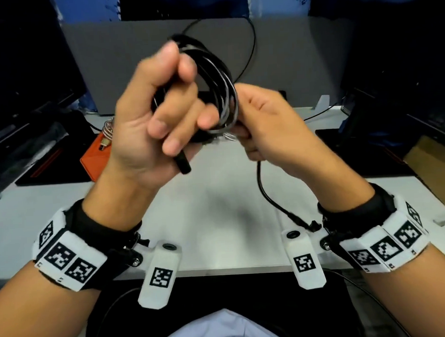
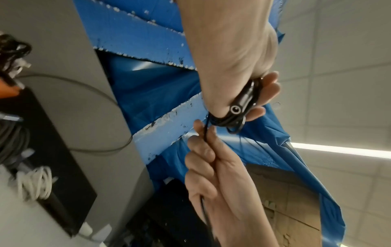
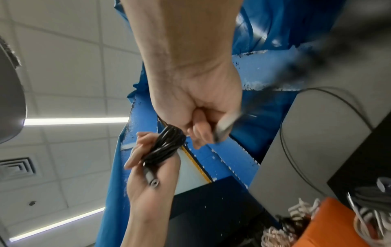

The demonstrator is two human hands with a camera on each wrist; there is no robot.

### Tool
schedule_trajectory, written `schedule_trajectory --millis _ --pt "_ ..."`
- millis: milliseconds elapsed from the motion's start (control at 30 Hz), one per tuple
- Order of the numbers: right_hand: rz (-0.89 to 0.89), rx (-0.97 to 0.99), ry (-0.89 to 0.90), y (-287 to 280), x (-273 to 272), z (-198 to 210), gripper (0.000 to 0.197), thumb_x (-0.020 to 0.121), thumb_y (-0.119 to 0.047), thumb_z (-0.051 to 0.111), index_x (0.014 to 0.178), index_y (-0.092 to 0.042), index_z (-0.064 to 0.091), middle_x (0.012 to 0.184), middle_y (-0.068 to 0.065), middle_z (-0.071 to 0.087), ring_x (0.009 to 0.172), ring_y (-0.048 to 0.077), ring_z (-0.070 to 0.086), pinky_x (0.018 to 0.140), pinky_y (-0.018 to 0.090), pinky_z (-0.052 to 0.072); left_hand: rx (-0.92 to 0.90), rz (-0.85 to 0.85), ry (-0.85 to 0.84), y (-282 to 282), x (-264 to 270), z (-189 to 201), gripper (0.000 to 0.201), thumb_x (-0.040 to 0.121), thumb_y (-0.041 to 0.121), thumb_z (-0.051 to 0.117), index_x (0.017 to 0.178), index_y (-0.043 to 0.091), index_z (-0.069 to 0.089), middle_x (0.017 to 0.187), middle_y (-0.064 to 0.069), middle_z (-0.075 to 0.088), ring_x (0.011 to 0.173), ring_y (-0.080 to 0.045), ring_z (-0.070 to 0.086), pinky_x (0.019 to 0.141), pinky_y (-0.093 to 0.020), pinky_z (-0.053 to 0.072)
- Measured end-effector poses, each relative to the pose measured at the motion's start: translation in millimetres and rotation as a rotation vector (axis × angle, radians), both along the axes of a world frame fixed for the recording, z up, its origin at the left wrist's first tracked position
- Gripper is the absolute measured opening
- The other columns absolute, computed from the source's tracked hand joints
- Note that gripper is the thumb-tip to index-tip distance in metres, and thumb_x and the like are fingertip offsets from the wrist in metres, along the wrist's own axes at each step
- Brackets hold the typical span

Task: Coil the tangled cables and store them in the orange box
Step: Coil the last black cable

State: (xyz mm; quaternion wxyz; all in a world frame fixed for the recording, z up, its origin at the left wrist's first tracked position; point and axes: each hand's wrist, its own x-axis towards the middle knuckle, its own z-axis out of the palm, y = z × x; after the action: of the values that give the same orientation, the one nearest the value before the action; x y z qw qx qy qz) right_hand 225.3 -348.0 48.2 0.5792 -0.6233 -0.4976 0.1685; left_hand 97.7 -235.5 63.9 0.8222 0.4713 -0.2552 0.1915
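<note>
The left hand [image 1: 149, 115] is gripping the black cable coil [image 1: 213, 88] up between both hands, while the right hand [image 1: 265, 121] is pinching its loose tail [image 1: 265, 192]. Judged best: keep feeding even loops under light tension, then carry the coil to the orange box [image 1: 95, 157], left of the left hand.

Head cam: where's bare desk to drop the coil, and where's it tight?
The free patch is the white desk under both raised hands, bordered by the dangling cable tail on the right and the near desk edge. The orange box on the left already holds cables. The left hand and right hand grip the black coil.
</note>
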Motion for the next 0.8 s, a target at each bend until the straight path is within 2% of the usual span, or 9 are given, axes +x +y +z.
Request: schedule_trajectory --millis 100,167,300,367,433,533,600,700,800 --pt "0.117 -0.195 -0.105 6.9 -12.4 -11.7 0.019 0.111 -0.028 0.044 0.099 -0.018 0.055 0.065 0.001 0.041 0.044 0.012 0.035 0.041 0.028 0.037 0.183 0.572 -0.046 -1.3 1.0 2.1 0.040 0.110 0.024 0.031 0.088 0.009 0.061 0.041 0.009 0.044 0.036 -0.008 0.047 0.064 -0.028 0.047" --pt "0.259 -0.339 -0.154 7.3 -22.4 -18.6 0.021 0.112 -0.024 0.042 0.116 -0.007 0.054 0.068 0.007 0.039 0.044 0.013 0.037 0.042 0.032 0.046 0.372 0.905 -0.066 -1.6 3.6 -0.1 0.034 0.110 0.023 0.039 0.088 0.012 0.062 0.044 0.008 0.047 0.040 -0.014 0.053 0.066 -0.032 0.049" --pt "0.238 -0.337 -0.316 2.2 -27.5 -13.4 0.031 0.109 -0.025 0.050 0.110 0.003 0.064 0.060 -0.008 0.044 0.051 0.006 0.041 0.049 0.028 0.042 0.831 1.184 0.074 9.2 4.6 -3.5 0.032 0.103 0.028 0.058 0.079 0.007 0.066 0.055 0.001 0.064 0.054 -0.016 0.064 0.066 -0.030 0.051" --pt "0.181 -0.301 -0.428 -3.3 -23.1 -4.8 0.030 0.106 -0.030 0.056 0.100 -0.006 0.072 0.064 -0.005 0.054 0.061 0.013 0.049 0.060 0.044 0.049 1.103 1.250 0.164 17.1 2.9 -5.6 0.037 0.100 0.039 0.060 0.073 0.014 0.065 0.059 0.001 0.065 0.059 -0.013 0.063 0.064 -0.026 0.049" --pt "0.095 -0.245 -0.537 -11.8 -15.7 3.9 0.029 0.101 -0.036 0.059 0.091 -0.015 0.075 0.071 -0.005 0.067 0.064 0.017 0.058 0.066 0.048 0.050 1.240 1.172 0.277 23.2 0.7 -4.3 0.050 0.101 0.049 0.055 0.062 0.019 0.060 0.052 -0.001 0.059 0.053 -0.014 0.060 0.058 -0.024 0.046" --pt "-0.012 -0.119 -0.578 -22.7 -10.5 14.1 0.025 0.100 -0.032 0.061 0.084 -0.016 0.072 0.069 -0.015 0.067 0.065 0.005 0.061 0.064 0.028 0.045 1.119 0.771 0.422 23.5 0.4 -2.2 0.069 0.105 0.054 0.035 0.048 0.026 0.062 0.041 -0.007 0.053 0.043 -0.030 0.056 0.057 -0.027 0.051" --pt "-0.070 -0.025 -0.624 -24.3 -14.4 14.9 0.025 0.099 -0.033 0.058 0.085 -0.013 0.065 0.074 -0.007 0.069 0.070 0.012 0.064 0.066 0.036 0.049 0.988 0.479 0.431 21.9 0.8 -6.5 0.074 0.099 0.060 0.026 0.045 0.027 0.065 0.038 -0.016 0.041 0.034 -0.026 0.044 0.056 -0.026 0.048" --pt "-0.146 0.112 -0.807 -21.4 -26.1 8.0 0.019 0.098 -0.028 0.047 0.095 -0.011 0.055 0.073 -0.002 0.069 0.069 0.020 0.063 0.065 0.043 0.049 0.835 0.066 0.389 29.1 1.4 -17.3 0.064 0.089 0.074 0.039 0.063 0.025 0.071 0.036 -0.001 0.031 0.029 -0.013 0.034 0.059 -0.033 0.048" --pt "-0.224 0.200 -0.936 -16.2 -28.2 0.3 0.024 0.101 -0.028 0.043 0.106 -0.008 0.056 0.083 -0.008 0.064 0.071 0.020 0.057 0.064 0.037 0.046 0.761 -0.172 0.381 41.2 2.5 -23.9 0.055 0.090 0.063 0.061 0.083 0.009 0.070 0.038 -0.001 0.032 0.030 -0.004 0.038 0.059 -0.028 0.050"
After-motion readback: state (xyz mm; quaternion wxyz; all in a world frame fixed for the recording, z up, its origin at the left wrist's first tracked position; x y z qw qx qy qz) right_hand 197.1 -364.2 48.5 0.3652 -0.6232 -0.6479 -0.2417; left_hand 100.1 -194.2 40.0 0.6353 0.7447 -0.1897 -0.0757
